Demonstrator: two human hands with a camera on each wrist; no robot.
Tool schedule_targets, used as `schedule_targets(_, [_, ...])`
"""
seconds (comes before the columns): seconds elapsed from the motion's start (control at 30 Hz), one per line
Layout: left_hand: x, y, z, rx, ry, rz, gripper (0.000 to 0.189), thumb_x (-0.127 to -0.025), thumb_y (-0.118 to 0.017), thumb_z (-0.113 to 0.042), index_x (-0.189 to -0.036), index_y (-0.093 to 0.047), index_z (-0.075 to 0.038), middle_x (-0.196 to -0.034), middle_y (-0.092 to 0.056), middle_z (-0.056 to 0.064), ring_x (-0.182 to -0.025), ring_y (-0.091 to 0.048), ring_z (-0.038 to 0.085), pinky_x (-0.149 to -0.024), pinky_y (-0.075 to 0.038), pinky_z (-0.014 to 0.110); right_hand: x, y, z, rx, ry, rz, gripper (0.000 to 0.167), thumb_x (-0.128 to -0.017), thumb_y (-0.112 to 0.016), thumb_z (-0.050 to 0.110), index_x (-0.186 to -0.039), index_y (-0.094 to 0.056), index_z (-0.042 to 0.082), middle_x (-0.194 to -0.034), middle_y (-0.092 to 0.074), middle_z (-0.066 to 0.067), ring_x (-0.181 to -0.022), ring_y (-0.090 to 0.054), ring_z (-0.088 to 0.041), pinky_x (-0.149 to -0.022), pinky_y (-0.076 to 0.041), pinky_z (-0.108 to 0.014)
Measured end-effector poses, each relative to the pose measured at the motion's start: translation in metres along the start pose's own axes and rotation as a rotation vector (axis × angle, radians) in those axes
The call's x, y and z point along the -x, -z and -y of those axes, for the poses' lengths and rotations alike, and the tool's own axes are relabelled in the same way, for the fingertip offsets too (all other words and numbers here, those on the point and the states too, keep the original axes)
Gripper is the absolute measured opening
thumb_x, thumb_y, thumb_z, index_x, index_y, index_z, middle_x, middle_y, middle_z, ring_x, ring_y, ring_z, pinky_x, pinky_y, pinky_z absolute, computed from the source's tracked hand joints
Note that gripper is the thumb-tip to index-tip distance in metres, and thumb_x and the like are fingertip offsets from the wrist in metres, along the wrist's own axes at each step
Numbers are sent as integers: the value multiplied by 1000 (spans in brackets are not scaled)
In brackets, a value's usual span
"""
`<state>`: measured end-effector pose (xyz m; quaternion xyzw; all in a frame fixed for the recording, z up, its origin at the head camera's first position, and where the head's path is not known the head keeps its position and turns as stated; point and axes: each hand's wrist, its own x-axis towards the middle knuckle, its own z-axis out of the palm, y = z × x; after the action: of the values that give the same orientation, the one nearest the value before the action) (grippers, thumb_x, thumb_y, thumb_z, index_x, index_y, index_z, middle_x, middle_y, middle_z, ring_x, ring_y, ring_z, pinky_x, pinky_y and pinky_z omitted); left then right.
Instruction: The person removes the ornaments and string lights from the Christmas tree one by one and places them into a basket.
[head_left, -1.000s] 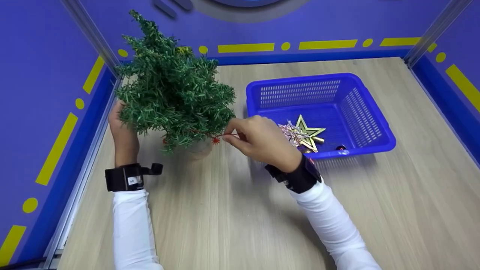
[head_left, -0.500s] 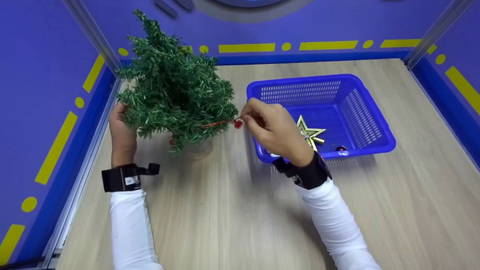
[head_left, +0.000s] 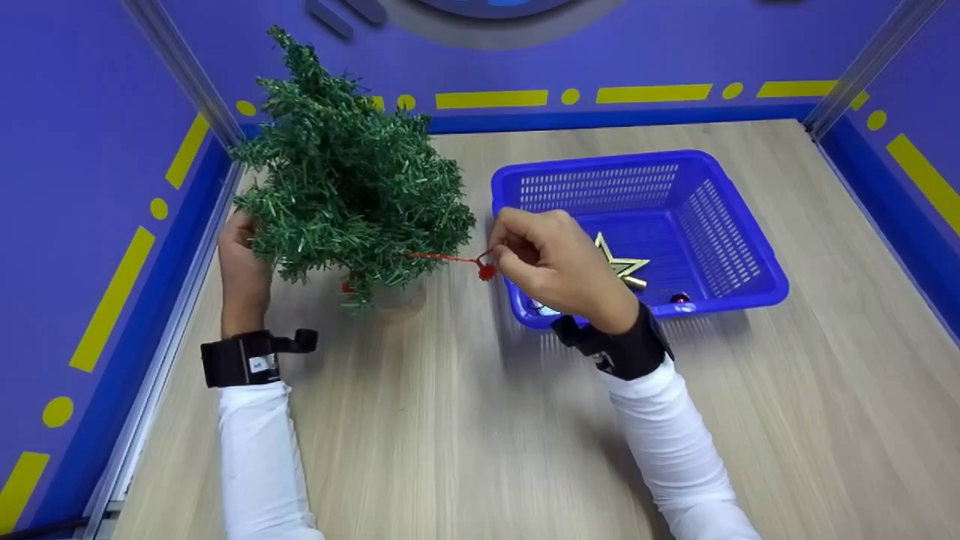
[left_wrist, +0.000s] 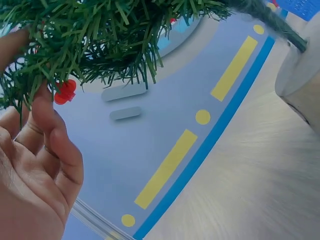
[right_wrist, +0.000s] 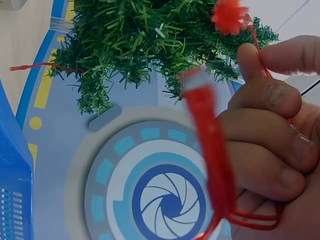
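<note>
A green artificial Christmas tree (head_left: 352,180) stands at the left, leaning slightly. My left hand (head_left: 245,274) is at its left side; in the left wrist view its thumb and curled fingers (left_wrist: 67,150) pinch a lower branch, fingertips partly hidden by needles. A red flower-shaped piece (left_wrist: 65,92) hangs beside them. My right hand (head_left: 564,262) pinches a thin red string light (head_left: 450,258), drawn out from the tree's right side. A red flower piece (head_left: 487,271) dangles near the fingertips. In the right wrist view a red bulb holder (right_wrist: 212,155) hangs blurred before the curled fingers.
A blue plastic basket (head_left: 600,160) stands right of the tree, behind my right hand. Inside lie a gold star (head_left: 622,266) and a small dark red ball (head_left: 679,298). The tree's pale base (head_left: 397,300) rests on the wooden table (head_left: 420,450). Blue panels enclose it.
My right hand has moved right, away from the tree, pulling the red string light out with it, then dipped slightly. My left hand stays at the tree, nearly still.
</note>
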<state>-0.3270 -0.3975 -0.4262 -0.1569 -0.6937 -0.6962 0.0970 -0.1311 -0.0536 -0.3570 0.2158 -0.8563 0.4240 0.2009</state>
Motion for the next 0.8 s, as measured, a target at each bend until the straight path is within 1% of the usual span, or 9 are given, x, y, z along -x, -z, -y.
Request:
schedule_targets(0.03, [-1,-1,1,-15,-14,-19,23,-95,-49,3,-77,-55,-10,-81,-46,-3,-76,-40,10,-68,-32,24,0,0,1,-5,8,-8,10,-93,-60,7,-87,-67,10,-60,-53,5,-48,-36,-8,-46,-26,-24])
schedule_targets(0.07, [-1,-2,1,-40,-13,-36,29,-92,-49,6,-70,-48,-13,-74,-42,-4,-70,-38,11,-64,-30,24,0,-1,1,-13,17,-17,10,-95,-60,8,-88,-67,10,-61,-54,5,-49,-37,-8,-47,-26,-24])
schedule_targets(0.1, [-1,-2,1,-54,-11,-42,31,-90,-49,8,-69,-49,-14,-74,-43,-5,-70,-39,10,-64,-31,24,0,-2,1,-27,28,-28,11,-96,-60,8,-89,-67,10,-62,-54,5,-49,-37,-8,-47,-27,-24])
schedule_targets(0.2, [-2,-3,1,-90,10,-56,32,-94,-54,5,-72,-57,-17,-76,-50,-7,-72,-44,10,-64,-35,24,-1,-5,3,-75,73,-74,12,-100,-59,10,-92,-68,9,-64,-53,3,-51,-37,-9,-47,-27,-24])
schedule_targets(0.27, [-2,-2,1,-112,20,-58,30,-95,-55,3,-75,-58,-18,-77,-51,-7,-73,-45,11,-64,-36,25,-2,-7,5,-109,106,-104,12,-101,-59,8,-94,-68,7,-65,-53,2,-51,-37,-8,-47,-28,-23])
schedule_targets(0.33, [-1,-1,2,-118,25,-59,29,-95,-54,3,-75,-58,-18,-75,-50,-7,-71,-44,11,-63,-36,26,-2,-10,6,-137,135,-134,11,-101,-58,5,-96,-68,6,-64,-52,1,-50,-36,-8,-47,-27,-24])
schedule_targets(0.47, [-1,-1,3,-105,14,-60,31,-94,-50,5,-71,-49,-15,-69,-43,-6,-63,-38,10,-59,-32,25,-3,-19,12,-177,172,-158,12,-100,-57,0,-101,-68,3,-64,-49,-1,-50,-35,-8,-46,-27,-24])
schedule_targets(0.63, [-1,-2,2,-116,4,-70,33,-94,-49,6,-71,-47,-16,-70,-44,-5,-62,-39,9,-59,-32,25,-3,-26,17,-192,201,-124,11,-100,-57,-1,-103,-67,2,-66,-51,-2,-51,-35,-7,-46,-29,-25])
schedule_targets(0.8, [-2,-3,3,-145,-9,-90,32,-91,-49,8,-70,-40,-15,-70,-40,-5,-63,-36,10,-60,-29,26,-1,-23,19,-192,237,-37,10,-98,-59,1,-99,-69,6,-63,-48,0,-50,-36,-5,-46,-29,-23])
